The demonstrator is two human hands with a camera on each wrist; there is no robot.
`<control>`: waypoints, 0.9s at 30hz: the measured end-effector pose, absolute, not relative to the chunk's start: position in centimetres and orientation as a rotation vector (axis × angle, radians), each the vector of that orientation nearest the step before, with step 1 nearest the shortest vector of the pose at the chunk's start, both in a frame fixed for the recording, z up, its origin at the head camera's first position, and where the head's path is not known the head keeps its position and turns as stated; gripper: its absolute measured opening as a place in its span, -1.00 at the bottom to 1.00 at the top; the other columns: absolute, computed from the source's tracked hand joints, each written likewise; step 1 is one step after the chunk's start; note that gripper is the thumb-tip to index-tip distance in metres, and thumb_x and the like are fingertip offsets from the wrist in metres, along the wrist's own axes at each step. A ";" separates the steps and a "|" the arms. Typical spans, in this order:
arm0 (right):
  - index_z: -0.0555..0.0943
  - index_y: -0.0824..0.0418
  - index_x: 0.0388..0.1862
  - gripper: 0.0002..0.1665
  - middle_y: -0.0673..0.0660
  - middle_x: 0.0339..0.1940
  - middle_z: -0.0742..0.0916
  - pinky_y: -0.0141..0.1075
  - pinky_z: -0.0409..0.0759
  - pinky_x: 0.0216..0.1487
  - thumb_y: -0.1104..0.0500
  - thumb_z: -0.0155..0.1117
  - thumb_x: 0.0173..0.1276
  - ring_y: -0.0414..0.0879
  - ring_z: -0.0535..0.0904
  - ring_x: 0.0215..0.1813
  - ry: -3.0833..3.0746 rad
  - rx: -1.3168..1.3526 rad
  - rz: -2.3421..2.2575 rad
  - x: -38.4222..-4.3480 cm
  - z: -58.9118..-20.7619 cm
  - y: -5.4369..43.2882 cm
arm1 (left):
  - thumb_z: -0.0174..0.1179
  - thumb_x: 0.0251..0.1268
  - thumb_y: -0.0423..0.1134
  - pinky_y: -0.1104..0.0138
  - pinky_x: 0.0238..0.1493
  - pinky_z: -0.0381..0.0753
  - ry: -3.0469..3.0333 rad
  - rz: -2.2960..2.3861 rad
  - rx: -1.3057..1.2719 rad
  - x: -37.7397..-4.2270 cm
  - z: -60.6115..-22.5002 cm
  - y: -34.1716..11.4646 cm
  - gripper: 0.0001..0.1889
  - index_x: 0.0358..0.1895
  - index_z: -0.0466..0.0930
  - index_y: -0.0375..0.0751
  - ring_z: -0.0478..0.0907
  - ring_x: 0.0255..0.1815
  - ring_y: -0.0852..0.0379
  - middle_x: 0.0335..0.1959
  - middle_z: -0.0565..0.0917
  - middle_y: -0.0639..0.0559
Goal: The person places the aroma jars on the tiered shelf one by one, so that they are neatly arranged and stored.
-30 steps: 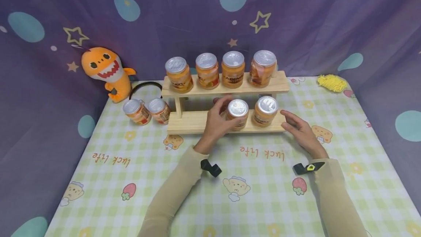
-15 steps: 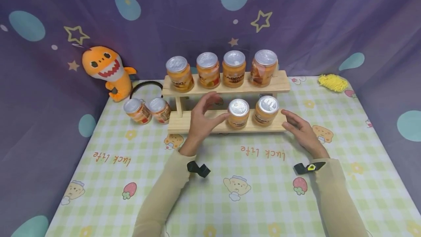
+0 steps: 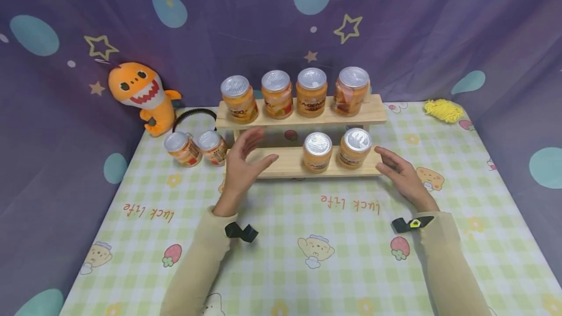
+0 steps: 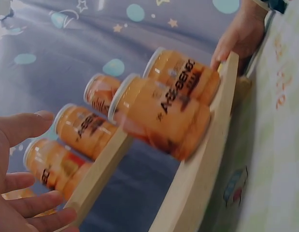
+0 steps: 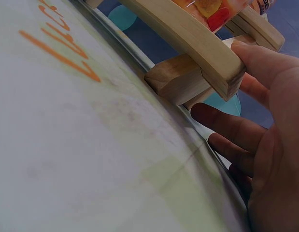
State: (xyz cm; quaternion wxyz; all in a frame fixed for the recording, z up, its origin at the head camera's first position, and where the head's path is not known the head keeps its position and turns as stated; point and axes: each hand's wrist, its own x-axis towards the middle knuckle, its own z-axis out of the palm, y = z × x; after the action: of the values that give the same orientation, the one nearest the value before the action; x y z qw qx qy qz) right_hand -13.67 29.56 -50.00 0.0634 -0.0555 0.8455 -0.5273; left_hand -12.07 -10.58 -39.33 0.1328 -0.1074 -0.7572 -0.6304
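Observation:
My left hand (image 3: 241,167) holds nothing, its thumb and fingers spread, over the left part of a two-tier wooden shelf (image 3: 281,160). My right hand (image 3: 404,177) is at the right end of the lower board; in the right wrist view its thumb touches the board end (image 5: 226,72) while the other fingers stand apart. On the lower board stand two orange fruit cans with silver lids, a left can (image 3: 317,152) and a right can (image 3: 354,148). Several similar cans (image 3: 312,92) line the upper board. Lower cans (image 4: 161,116) also show in the left wrist view.
Two more cans (image 3: 183,149) stand on the checked tablecloth (image 3: 351,267) left of the shelf. Behind them are a black ring-shaped band (image 3: 195,112) and an orange shark plush (image 3: 145,96). Yellow yarn (image 3: 443,110) lies at the back right. A purple curtain (image 3: 263,23) closes the back.
My left hand has let go of the left can on the lower board and moved left, away from it. The can stays upright there. My right hand has not visibly moved.

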 end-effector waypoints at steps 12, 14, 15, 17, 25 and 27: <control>0.30 0.09 0.55 -0.34 0.20 0.57 0.38 -0.72 0.32 0.17 -0.03 0.11 0.55 -0.67 0.33 0.21 2.546 -0.195 -1.617 -13.6 -50.0 29.6 | 0.43 0.03 -0.55 0.12 0.33 0.46 -2.220 -1.792 -0.150 -11.1 -39.5 -15.0 -0.29 0.34 0.40 -0.38 0.54 0.25 -0.03 0.21 0.58 -0.22; 0.30 0.08 0.55 -0.34 0.19 0.57 0.38 -0.72 0.31 0.17 -0.03 0.12 0.55 -0.68 0.33 0.20 2.551 -0.191 -1.613 -13.6 -50.0 29.6 | 0.44 0.01 -0.55 0.27 0.27 0.51 -2.207 -1.768 -0.127 -11.0 -39.6 -15.7 -0.29 0.32 0.42 -0.37 0.57 0.20 0.13 0.16 0.62 -0.05; 0.30 0.08 0.55 -0.34 0.19 0.57 0.38 -0.72 0.31 0.17 -0.03 0.12 0.55 -0.68 0.33 0.20 2.550 -0.190 -1.615 -13.6 -50.0 29.6 | 0.44 0.01 -0.56 0.33 0.24 0.52 -2.195 -1.762 -0.117 -10.9 -39.6 -16.0 -0.30 0.32 0.43 -0.38 0.58 0.18 0.18 0.13 0.63 0.03; 0.30 0.09 0.55 -0.34 0.19 0.57 0.38 -0.72 0.31 0.18 -0.03 0.12 0.55 -0.68 0.33 0.21 2.547 -0.191 -1.617 -13.6 -50.0 29.5 | 0.44 0.00 -0.57 0.42 0.20 0.52 -2.175 -1.764 -0.082 -10.8 -39.6 -16.6 -0.31 0.31 0.45 -0.35 0.58 0.15 0.27 0.08 0.63 0.22; 0.31 0.09 0.54 -0.35 0.20 0.56 0.40 -0.72 0.31 0.17 -0.02 0.12 0.55 -0.68 0.33 0.21 2.548 -0.192 -1.617 -13.5 -49.9 29.5 | 0.39 0.02 -0.63 0.38 0.20 0.54 -2.114 -1.761 0.038 -10.4 -39.9 -19.0 -0.32 0.30 0.40 -0.46 0.59 0.16 0.07 0.11 0.65 -0.02; 0.31 0.09 0.54 -0.36 0.20 0.56 0.40 -0.71 0.31 0.18 -0.02 0.12 0.55 -0.68 0.34 0.20 2.549 -0.192 -1.617 -13.6 -49.9 29.5 | 0.38 0.04 -0.62 0.44 0.17 0.54 -2.106 -1.735 0.079 -10.3 -39.9 -19.7 -0.35 0.29 0.42 -0.43 0.60 0.14 0.09 0.10 0.65 -0.01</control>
State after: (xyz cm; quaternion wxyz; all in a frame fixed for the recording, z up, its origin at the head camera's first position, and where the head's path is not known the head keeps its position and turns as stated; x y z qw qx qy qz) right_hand -13.58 29.50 -49.93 0.0582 -0.0633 0.8413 -0.5337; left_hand -10.31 -19.74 -39.95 0.2046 0.0283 -0.7552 -0.6221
